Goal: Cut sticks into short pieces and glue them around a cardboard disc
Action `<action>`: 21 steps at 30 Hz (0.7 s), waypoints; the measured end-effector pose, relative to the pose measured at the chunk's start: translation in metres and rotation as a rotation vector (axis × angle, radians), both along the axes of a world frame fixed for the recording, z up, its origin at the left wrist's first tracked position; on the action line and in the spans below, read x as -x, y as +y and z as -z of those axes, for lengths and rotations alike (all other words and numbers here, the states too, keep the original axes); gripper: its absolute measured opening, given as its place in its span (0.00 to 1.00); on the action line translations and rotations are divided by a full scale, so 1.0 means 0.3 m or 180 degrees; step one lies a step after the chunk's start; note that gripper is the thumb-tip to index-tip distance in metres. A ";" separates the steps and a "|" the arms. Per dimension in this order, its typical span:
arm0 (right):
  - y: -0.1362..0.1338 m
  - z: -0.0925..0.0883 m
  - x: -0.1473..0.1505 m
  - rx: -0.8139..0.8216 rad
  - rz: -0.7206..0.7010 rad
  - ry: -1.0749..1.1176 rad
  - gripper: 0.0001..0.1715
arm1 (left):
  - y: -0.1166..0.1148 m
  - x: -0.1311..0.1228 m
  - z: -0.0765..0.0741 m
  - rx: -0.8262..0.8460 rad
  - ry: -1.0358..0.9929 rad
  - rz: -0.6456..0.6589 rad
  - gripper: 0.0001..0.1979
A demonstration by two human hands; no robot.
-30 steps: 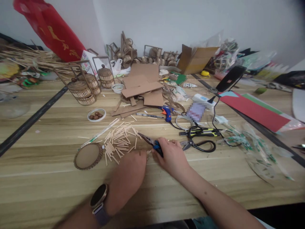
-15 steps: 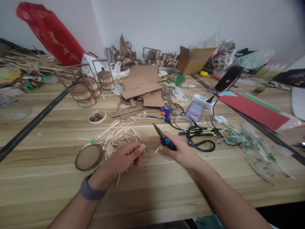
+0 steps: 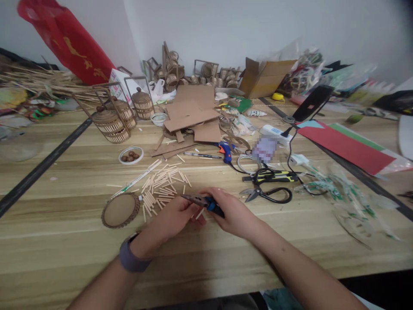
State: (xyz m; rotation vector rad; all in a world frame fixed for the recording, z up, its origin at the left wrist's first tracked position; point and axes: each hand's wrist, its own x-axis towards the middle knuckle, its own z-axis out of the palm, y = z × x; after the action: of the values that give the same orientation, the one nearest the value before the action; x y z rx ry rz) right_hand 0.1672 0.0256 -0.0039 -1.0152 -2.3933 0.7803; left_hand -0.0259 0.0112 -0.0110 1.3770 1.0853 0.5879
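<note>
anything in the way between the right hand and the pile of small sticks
Yes: the left hand, at the near right edge of the small sticks, and the pliers in the right hand, nose pointing leftward. Nothing else visible stands between.

The wood-grain tabletop (image 3: 80, 258) bears loose short wooden sticks (image 3: 149, 201) just beyond the left hand (image 3: 172, 217), a braid-rimmed disc (image 3: 118, 211) to that hand's left, and black-handled scissors (image 3: 257, 193) right of the right hand (image 3: 232, 211).
</note>
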 end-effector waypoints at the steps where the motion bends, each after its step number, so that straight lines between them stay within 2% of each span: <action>1: 0.001 0.001 0.001 -0.0025 0.0015 0.0001 0.29 | -0.002 -0.003 0.005 0.0040 -0.0028 -0.0001 0.18; 7: 0.004 0.010 0.004 0.0103 0.0119 0.0094 0.31 | -0.008 -0.013 0.030 0.0203 -0.0275 0.0103 0.20; 16: -0.001 0.017 0.003 0.0326 0.0040 0.0357 0.30 | -0.007 0.005 0.035 0.0707 -0.0760 0.0284 0.25; 18: -0.001 0.021 0.003 0.0120 0.0066 0.0512 0.30 | -0.009 0.003 0.028 0.0816 -0.0805 0.0172 0.25; 21: -0.008 0.026 0.012 -0.0282 0.0348 0.0541 0.33 | -0.009 -0.007 0.017 0.0944 -0.0926 -0.0253 0.21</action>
State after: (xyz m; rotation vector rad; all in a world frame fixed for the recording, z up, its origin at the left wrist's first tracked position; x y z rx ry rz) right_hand 0.1635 0.0232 -0.0118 -0.9937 -2.1890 0.6866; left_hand -0.0238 0.0085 -0.0161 0.9620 0.9498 0.6350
